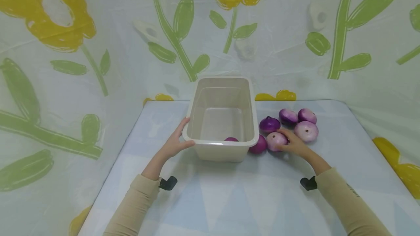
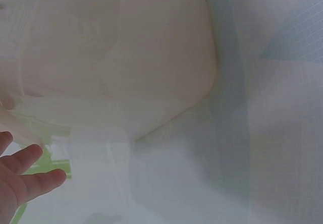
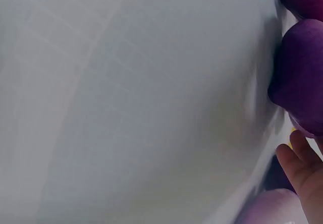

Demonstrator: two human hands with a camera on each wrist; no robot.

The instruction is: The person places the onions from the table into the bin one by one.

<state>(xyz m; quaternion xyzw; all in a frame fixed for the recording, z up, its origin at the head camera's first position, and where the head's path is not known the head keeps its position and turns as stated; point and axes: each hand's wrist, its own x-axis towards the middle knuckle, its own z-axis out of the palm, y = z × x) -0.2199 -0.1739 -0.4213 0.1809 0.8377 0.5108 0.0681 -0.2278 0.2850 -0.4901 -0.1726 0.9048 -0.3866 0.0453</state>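
Note:
A beige plastic bin (image 1: 221, 153) stands on the table, with the top of one red onion (image 1: 231, 139) visible inside near its front wall. My left hand (image 1: 172, 144) touches the bin's near left corner, its thumb at the front rim and its fingers stretched along the left side. To the right of the bin, my right hand (image 1: 295, 145) holds a pale purple onion (image 1: 274, 140) between thumb and fingers, low at the table. Beside that one, a darker red onion (image 1: 258, 145) lies against the bin. In the right wrist view the fingers (image 3: 298, 168) reach around among the onions.
Behind the held onion sits a deep purple onion (image 1: 269, 124). Farther right lie a two-tone onion (image 1: 288, 116), another purple onion (image 1: 307, 115) and a large pale onion (image 1: 306, 132). A pale patterned cloth (image 1: 226, 199) covers the table; a flowered curtain (image 1: 282, 46) hangs behind.

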